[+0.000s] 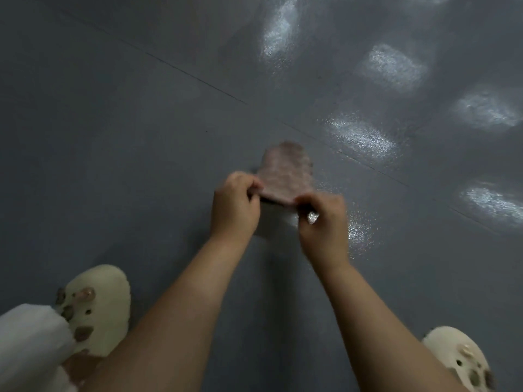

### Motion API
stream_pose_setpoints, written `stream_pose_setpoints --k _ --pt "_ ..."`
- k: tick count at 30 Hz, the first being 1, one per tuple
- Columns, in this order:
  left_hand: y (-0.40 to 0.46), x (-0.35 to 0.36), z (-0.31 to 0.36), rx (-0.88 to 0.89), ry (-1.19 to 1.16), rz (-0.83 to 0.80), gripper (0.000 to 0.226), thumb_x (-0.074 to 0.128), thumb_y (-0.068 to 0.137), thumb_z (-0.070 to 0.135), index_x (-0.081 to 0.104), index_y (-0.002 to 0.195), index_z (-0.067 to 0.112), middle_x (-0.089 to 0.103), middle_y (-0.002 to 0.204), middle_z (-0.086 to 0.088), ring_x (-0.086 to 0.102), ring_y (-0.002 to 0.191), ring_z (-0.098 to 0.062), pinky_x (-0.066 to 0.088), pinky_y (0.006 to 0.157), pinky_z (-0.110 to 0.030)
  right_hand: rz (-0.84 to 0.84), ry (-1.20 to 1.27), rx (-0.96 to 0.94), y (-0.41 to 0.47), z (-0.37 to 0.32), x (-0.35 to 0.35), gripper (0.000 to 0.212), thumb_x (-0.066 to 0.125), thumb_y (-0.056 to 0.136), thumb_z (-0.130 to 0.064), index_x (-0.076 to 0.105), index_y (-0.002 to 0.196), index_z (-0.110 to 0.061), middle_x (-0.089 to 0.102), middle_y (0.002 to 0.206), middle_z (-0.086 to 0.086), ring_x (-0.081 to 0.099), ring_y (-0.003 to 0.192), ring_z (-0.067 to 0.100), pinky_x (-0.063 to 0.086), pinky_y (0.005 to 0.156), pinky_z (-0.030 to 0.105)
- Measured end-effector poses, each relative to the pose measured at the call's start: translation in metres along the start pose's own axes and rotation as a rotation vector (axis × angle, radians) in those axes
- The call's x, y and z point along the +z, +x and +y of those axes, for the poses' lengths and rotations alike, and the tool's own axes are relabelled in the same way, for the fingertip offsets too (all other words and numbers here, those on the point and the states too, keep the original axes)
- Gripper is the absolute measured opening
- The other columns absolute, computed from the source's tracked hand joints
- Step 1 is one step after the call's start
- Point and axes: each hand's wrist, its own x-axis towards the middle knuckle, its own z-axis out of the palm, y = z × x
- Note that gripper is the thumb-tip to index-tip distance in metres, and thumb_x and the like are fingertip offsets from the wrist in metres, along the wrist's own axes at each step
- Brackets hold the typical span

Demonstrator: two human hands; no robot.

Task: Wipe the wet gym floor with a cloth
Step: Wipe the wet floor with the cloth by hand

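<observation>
A small pinkish-brown cloth (285, 172) is held out flat in front of me, above the grey gym floor (141, 137). My left hand (235, 205) pinches its near left corner, and my right hand (325, 219) pinches its near right corner. The far end of the cloth points away from me. A shiny wet patch (359, 227) glistens on the floor just right of my right hand. The floor directly beneath the cloth and hands is hidden.
Several bright reflections (393, 66) lie on the floor at the upper right. A thin seam (198, 80) runs diagonally across the floor. My cream clogs stand at the lower left (99, 309) and lower right (458, 360).
</observation>
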Motion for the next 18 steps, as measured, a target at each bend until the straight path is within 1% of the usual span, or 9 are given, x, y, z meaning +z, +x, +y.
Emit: stream_pose_setpoints --k 2,4,5,7,9,13,15,17,18 --pt "-0.04 0.005 -0.028 -0.156 0.069 -0.158 0.017 0.059 0.071 -0.011 0.069 0.075 0.003 0.066 0.084 -0.016 0.064 0.081 -0.032 0.04 0.074 -0.027 -0.194 -0.045 0.062 -0.046 0.012 0.016 0.029 0.043 0.067 -0.006 0.067 0.079 -0.017 0.065 0.075 0.004 0.056 0.07 0.031 0.038 0.064 0.034" --pt "-0.079 0.007 -0.046 -0.283 0.195 -0.301 0.021 0.06 0.073 -0.006 0.07 0.077 0.011 0.066 0.095 -0.008 0.062 0.092 -0.03 0.039 0.085 -0.032 -0.318 -0.071 0.12 -0.086 0.018 0.023 0.038 0.036 0.062 -0.013 0.066 0.083 -0.019 0.065 0.079 0.002 0.054 0.071 0.031 0.034 0.065 0.03" --pt "-0.093 0.007 -0.048 -0.286 0.286 -0.306 0.023 0.062 0.069 -0.004 0.07 0.076 0.016 0.065 0.097 -0.002 0.061 0.094 -0.028 0.034 0.088 -0.033 -0.335 -0.072 0.163 -0.098 0.019 0.023 0.04 0.037 0.06 -0.011 0.066 0.086 -0.019 0.064 0.082 0.002 0.053 0.072 0.029 0.033 0.065 0.027" --pt "-0.103 0.007 -0.048 -0.203 0.4 -0.211 0.029 0.069 0.056 -0.001 0.07 0.077 0.021 0.064 0.092 -0.001 0.061 0.087 -0.029 0.03 0.088 -0.034 -0.31 -0.059 0.24 -0.106 0.02 0.021 0.043 0.043 0.057 -0.006 0.067 0.091 -0.017 0.063 0.087 0.003 0.051 0.078 0.027 0.034 0.069 0.024" --pt "-0.094 0.013 -0.046 -0.093 0.438 -0.11 0.04 0.074 0.051 -0.001 0.069 0.086 0.018 0.064 0.094 -0.006 0.061 0.087 -0.032 0.041 0.09 -0.039 -0.278 -0.055 0.285 -0.098 0.022 0.02 0.044 0.046 0.06 -0.003 0.068 0.095 -0.015 0.061 0.092 0.006 0.051 0.084 0.027 0.036 0.075 0.024" --pt "-0.065 0.042 -0.041 0.12 0.445 -0.144 0.043 0.063 0.074 0.011 0.057 0.116 0.017 0.059 0.124 -0.015 0.054 0.113 -0.036 0.048 0.091 -0.047 -0.191 -0.068 0.364 -0.066 0.028 0.019 0.043 0.058 0.063 0.009 0.067 0.103 -0.006 0.058 0.104 0.017 0.053 0.097 0.036 0.04 0.087 0.035" --pt "-0.051 0.055 -0.034 0.157 0.496 -0.327 0.056 0.067 0.08 0.022 0.05 0.133 0.017 0.044 0.142 -0.019 0.04 0.131 -0.039 0.037 0.103 -0.049 -0.161 -0.103 0.377 -0.053 0.032 0.019 0.045 0.06 0.064 0.01 0.065 0.106 -0.003 0.056 0.112 0.02 0.051 0.102 0.039 0.036 0.092 0.035" --pt "-0.044 0.064 -0.028 0.139 0.585 -0.568 0.073 0.06 0.088 0.04 0.024 0.15 0.025 0.006 0.158 -0.016 0.008 0.144 -0.038 0.008 0.116 -0.047 -0.152 -0.14 0.411 -0.047 0.035 0.019 0.045 0.058 0.07 0.008 0.063 0.113 -0.001 0.052 0.124 0.023 0.048 0.113 0.04 0.032 0.099 0.034" --pt "-0.043 0.069 -0.027 0.14 0.654 -0.646 0.076 0.05 0.091 0.049 0.009 0.152 0.029 -0.01 0.158 -0.013 -0.007 0.145 -0.035 -0.005 0.115 -0.046 -0.156 -0.158 0.425 -0.046 0.036 0.02 0.045 0.057 0.073 0.007 0.061 0.118 0.0 0.049 0.131 0.023 0.045 0.118 0.04 0.03 0.103 0.036"
